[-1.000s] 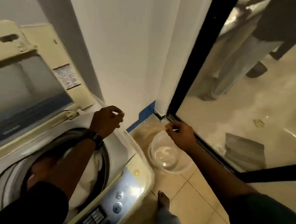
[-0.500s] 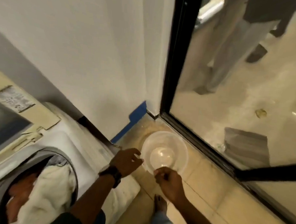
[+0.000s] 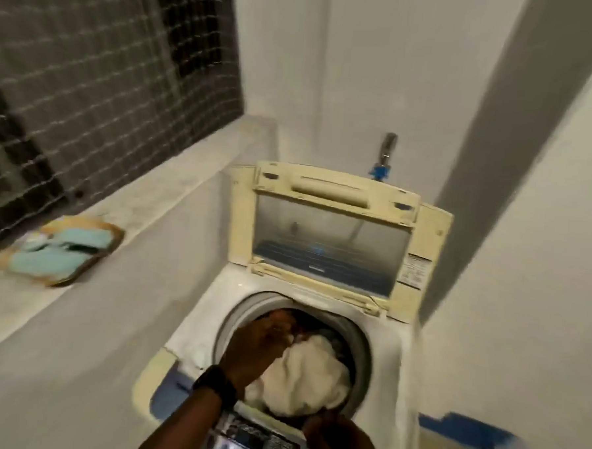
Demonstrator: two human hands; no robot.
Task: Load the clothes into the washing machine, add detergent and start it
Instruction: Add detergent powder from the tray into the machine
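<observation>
Both bare arms reach forward from the lower edge of the view. The left forearm (image 3: 181,421) runs up and to the right, with a dark band (image 3: 216,385) round its wrist. The left grip (image 3: 259,347) is stretched ahead, back of the hand up, its fingers (image 3: 279,326) bunched and bent downward. The right grip (image 3: 340,439) sits lower and nearer the body, knuckles up, fingers curled under. Blur hides whether either of the 2 pinches anything.
</observation>
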